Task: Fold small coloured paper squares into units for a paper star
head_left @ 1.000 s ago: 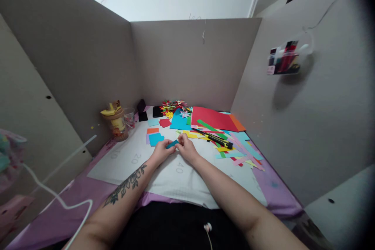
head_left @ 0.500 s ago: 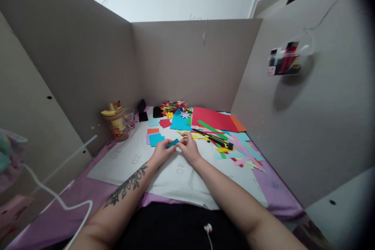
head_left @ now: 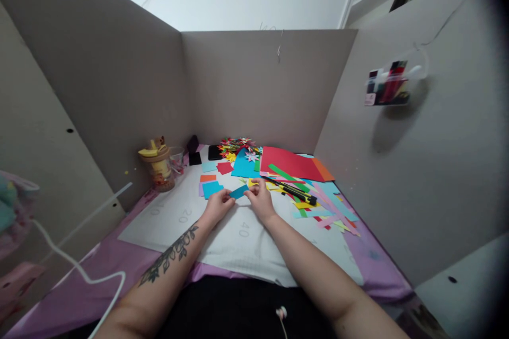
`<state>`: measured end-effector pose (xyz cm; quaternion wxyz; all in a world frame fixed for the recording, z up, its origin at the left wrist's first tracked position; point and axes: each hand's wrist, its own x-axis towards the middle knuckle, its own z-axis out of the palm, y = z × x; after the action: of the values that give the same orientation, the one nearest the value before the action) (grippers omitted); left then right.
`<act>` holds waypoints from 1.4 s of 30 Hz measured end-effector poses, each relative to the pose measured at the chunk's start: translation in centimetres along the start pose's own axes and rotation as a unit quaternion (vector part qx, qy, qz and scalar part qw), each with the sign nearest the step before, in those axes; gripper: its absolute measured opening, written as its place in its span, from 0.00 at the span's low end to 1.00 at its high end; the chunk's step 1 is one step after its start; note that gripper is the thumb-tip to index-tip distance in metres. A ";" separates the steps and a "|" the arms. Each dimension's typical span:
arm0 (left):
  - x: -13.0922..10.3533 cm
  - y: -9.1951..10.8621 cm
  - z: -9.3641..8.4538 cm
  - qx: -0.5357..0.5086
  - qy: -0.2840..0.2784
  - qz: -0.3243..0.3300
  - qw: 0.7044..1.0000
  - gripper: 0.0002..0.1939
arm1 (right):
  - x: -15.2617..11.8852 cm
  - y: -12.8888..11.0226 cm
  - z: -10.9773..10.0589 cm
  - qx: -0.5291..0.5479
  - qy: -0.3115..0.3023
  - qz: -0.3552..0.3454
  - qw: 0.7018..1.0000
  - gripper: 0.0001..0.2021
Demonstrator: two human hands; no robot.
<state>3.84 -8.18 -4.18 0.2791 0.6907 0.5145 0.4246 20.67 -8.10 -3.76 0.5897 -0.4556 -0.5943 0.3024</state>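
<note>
Between my two hands is a small blue paper rectangle (head_left: 239, 192), lifted off the white sheet (head_left: 222, 233). My left hand (head_left: 218, 206) pinches its left end. The right end sits in the fingertips of my right hand (head_left: 260, 200). Just beyond my left hand lie a blue paper square (head_left: 211, 189), an orange piece (head_left: 208, 178), a red one (head_left: 225, 168) and a light blue one (head_left: 209, 167). To the right of my right hand is a black and yellow utility knife (head_left: 296, 190) on loose coloured paper strips (head_left: 334, 204).
Red paper sheets (head_left: 290, 163) lie at the back right, beside folded paper stars (head_left: 236, 145). A phone (head_left: 214, 152), a tumbler (head_left: 157, 167) and a clear plastic cup (head_left: 176, 159) stand or lie at the back left. Grey panels (head_left: 262, 85) enclose the table. A white cable (head_left: 87, 278) hangs at left.
My hands have moved slightly apart. The blue paper between them now shows wider and flatter. The camera view has shifted a little.
</note>
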 end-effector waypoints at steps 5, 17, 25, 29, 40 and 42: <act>-0.1 0.5 -0.2 -0.035 0.010 -0.010 0.999 0.12 | 0.2 0.0 0.2 0.066 -0.021 0.027 0.997 0.21; 0.0 0.7 0.0 -0.084 -0.015 -0.002 0.996 0.12 | 0.7 0.9 0.6 0.089 -0.114 0.084 0.986 0.11; 0.3 0.0 -0.3 -0.050 0.027 -0.016 0.998 0.11 | 2.1 1.0 -1.5 0.089 -0.006 0.078 0.993 0.13; 0.3 0.0 -0.6 -0.024 0.035 -0.009 0.999 0.10 | 2.0 0.5 -1.9 0.071 -0.032 0.015 0.997 0.11; 0.1 0.0 -0.5 0.016 0.015 0.022 1.000 0.11 | 1.1 0.2 -1.3 -0.021 -0.155 -0.067 0.985 0.05; 0.1 0.1 -0.5 0.004 0.005 0.030 1.000 0.15 | 1.0 0.2 -1.2 -0.031 -0.182 -0.084 0.979 0.06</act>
<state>3.49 -8.19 -3.85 0.2606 0.7048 0.4965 0.4344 21.95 -7.34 -3.39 0.4803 -0.3594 -0.7369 0.3117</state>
